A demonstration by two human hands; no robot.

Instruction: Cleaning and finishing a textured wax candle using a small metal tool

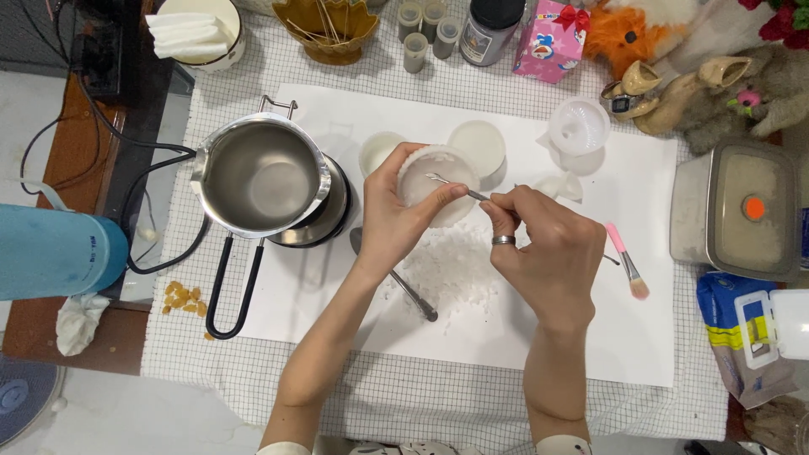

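Observation:
My left hand [394,221] holds a small white scalloped cup [434,173], tilted above the white paper sheet [640,320]. My right hand [548,253], a ring on one finger, grips a thin metal tool [451,184] whose tip reaches inside the cup. White flakes [451,274] lie scattered on the paper just below both hands. A metal spoon [409,291] rests on the paper under my left wrist.
A steel pouring pot [257,173] with a black wire handle sits on a small heater at left. Two white cups [480,143], a clear funnel-like cup [577,126] and a pink brush [628,261] lie nearby. A scale [737,211] stands at right, a blue bottle [55,253] at left.

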